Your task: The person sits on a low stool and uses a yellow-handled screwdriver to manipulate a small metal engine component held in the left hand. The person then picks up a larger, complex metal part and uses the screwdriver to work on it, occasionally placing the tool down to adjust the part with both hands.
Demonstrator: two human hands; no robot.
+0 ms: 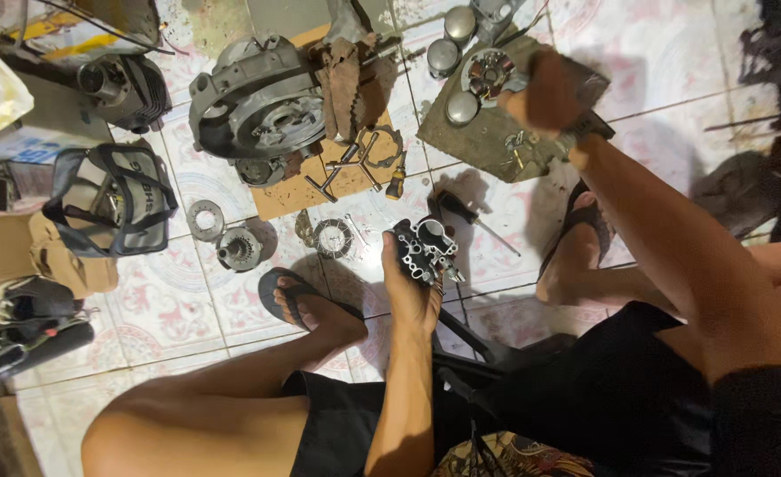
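Observation:
My left hand (pixel 411 287) holds a small dark metal carburettor body (pixel 425 250) up over the tiled floor, between my knees. My right hand (pixel 545 91) reaches far forward over a grey cardboard piece (pixel 479 141); it rests beside a round metal part with a reddish centre (pixel 488 75). Its fingers are curled, and I cannot tell whether they grip anything. A big grey engine casing (pixel 254 106) lies on a brown cardboard sheet (pixel 284 199) at the upper middle, with a dirty rag (pixel 346 84) and T-shaped wrenches (pixel 346 168) next to it.
An engine cylinder (pixel 125 88) and an open tool bag (pixel 108 199) sit at the left. Gears and discs (pixel 240 247) lie on the tiles near my left sandalled foot (pixel 307 305). A screwdriver (pixel 474 221) lies by my right foot (pixel 572 256). Small metal cups (pixel 448 49) stand at the top.

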